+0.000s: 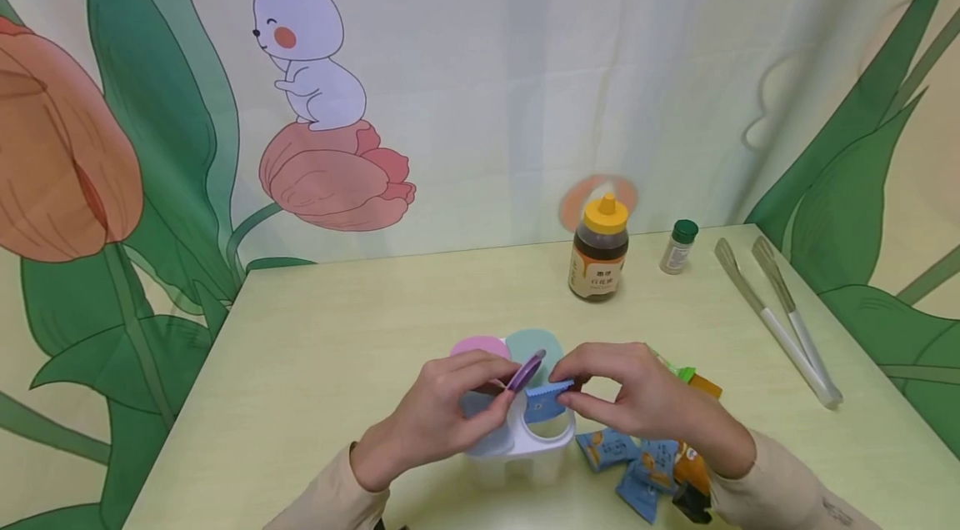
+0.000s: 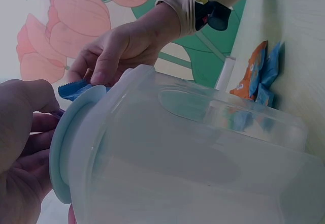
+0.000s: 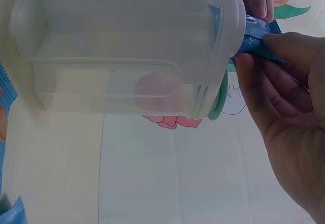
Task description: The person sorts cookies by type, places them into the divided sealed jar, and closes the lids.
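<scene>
A translucent storage box with several round openings stands on the table in front of me, with pink and teal lids on its top. My left hand pinches a purple lid, tilted up beside the uncovered round opening. My right hand pinches a small blue snack packet by its edge, over that opening. In the right wrist view the blue packet sits at the mouth, and part of it shows blue through the box wall.
Several blue packets and an orange packet lie right of the box, partly under my right arm. A honey bottle with a yellow cap, a green-capped jar and metal tongs stand or lie farther back.
</scene>
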The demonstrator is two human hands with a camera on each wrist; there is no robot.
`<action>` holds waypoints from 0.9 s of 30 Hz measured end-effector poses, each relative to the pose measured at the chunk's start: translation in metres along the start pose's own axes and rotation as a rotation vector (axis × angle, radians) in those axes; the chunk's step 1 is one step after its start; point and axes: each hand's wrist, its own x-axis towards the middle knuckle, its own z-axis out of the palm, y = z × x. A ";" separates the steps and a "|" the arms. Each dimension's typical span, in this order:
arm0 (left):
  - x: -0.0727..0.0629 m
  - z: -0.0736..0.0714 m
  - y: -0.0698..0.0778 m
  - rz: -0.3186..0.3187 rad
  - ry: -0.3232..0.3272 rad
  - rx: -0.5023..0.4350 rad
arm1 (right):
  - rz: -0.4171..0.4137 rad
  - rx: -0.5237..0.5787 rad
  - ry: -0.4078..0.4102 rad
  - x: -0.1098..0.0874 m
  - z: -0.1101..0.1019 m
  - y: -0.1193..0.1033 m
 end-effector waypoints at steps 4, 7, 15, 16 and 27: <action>0.000 0.000 0.000 -0.003 -0.002 0.001 | -0.030 -0.013 0.014 -0.001 0.000 0.001; 0.000 0.000 0.000 -0.007 -0.005 0.002 | -0.033 -0.013 0.015 -0.001 0.000 0.001; -0.001 0.000 0.000 -0.014 -0.008 0.006 | -0.047 -0.007 0.008 -0.001 0.000 0.001; -0.001 0.000 0.000 -0.014 -0.008 0.006 | -0.046 -0.005 0.008 -0.001 0.000 0.001; -0.001 0.000 0.000 -0.006 0.001 0.004 | -0.022 -0.015 0.018 -0.005 -0.002 0.006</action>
